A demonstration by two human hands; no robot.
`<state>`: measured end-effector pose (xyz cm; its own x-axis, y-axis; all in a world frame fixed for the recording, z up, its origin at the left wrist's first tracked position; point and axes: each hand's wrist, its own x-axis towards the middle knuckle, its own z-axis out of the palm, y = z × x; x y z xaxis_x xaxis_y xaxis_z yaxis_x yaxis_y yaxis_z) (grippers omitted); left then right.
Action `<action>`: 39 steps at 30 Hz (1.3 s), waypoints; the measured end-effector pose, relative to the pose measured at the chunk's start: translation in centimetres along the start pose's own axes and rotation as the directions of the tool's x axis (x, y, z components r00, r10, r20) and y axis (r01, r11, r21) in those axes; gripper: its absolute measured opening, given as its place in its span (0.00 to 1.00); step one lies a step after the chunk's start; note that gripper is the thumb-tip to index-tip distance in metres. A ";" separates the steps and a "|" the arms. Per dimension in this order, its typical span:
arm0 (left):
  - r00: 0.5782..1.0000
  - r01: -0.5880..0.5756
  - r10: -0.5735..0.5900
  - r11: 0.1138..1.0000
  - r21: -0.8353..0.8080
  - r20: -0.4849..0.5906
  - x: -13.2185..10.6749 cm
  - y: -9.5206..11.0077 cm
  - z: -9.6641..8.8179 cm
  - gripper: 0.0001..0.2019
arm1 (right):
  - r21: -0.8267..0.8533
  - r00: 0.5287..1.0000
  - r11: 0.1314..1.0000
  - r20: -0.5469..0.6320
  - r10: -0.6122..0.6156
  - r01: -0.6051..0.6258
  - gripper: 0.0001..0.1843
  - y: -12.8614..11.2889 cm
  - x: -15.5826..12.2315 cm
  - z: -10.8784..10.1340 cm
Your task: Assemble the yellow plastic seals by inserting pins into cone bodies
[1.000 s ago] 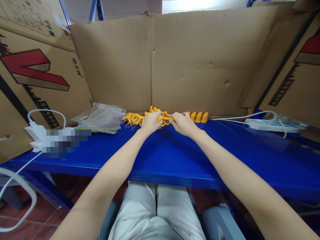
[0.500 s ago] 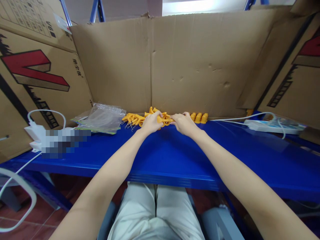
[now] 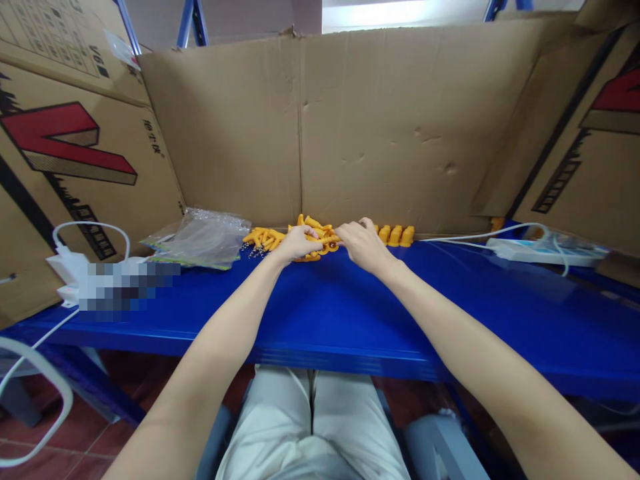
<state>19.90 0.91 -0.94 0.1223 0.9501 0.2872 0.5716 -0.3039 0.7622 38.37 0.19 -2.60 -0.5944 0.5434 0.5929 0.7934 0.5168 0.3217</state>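
Observation:
My left hand is closed around one end of a small orange-yellow plastic piece, thumb and fingers pressed on it. At the other end of that piece, the fingertips of my right hand pinch it; the fingers partly hide its shape. Behind and below my hands lies a pile of similar orange-yellow parts, some with round open ends. Left of my left hand are branching orange-yellow pieces with small silvery chain-like bits. To the right of my right hand, rounded orange-yellow pieces stand in a row.
A stack of clear plastic bags lies at the left on the blue tabletop. White chargers and cables stand farther left. A white power strip is at the right. Cardboard walls enclose the back and sides.
My left hand has turned slightly and lowered a little around the piece. My right hand has shifted slightly left and its fingers have lifted. The view has moved a little.

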 end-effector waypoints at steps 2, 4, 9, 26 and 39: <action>0.994 0.082 -0.079 0.995 -0.050 0.073 0.0 -0.1 -0.2 0.08 | -0.024 0.999 0.999 -0.031 -0.037 0.037 0.14 0.0 -0.1 0.4; 0.980 0.134 -0.116 0.985 -0.109 0.162 0.2 -0.4 -0.6 0.07 | -0.052 0.996 0.997 -0.055 -0.067 0.064 0.14 -0.1 -0.1 0.6; 0.871 0.332 -0.218 0.921 -0.202 0.441 0.3 -0.5 -1.2 0.08 | -0.146 0.989 0.987 -0.121 -0.079 0.061 0.15 -0.1 0.1 0.6; 0.952 0.160 -0.121 0.980 -0.119 0.282 0.0 -0.6 -0.6 0.06 | 0.075 0.858 0.890 -0.242 0.454 -0.450 0.09 6.1 -1.8 2.3; 0.977 0.213 -0.209 0.911 -0.355 0.049 1.2 -1.3 -0.5 0.05 | 0.353 0.338 0.284 0.103 0.935 -0.892 0.08 12.7 -6.9 6.5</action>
<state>18.90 2.39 -1.34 0.0400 0.9949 0.0927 0.2588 -0.0999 0.9607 51.67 7.32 -7.42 0.5277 0.7350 0.4257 0.7087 -0.1047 -0.6977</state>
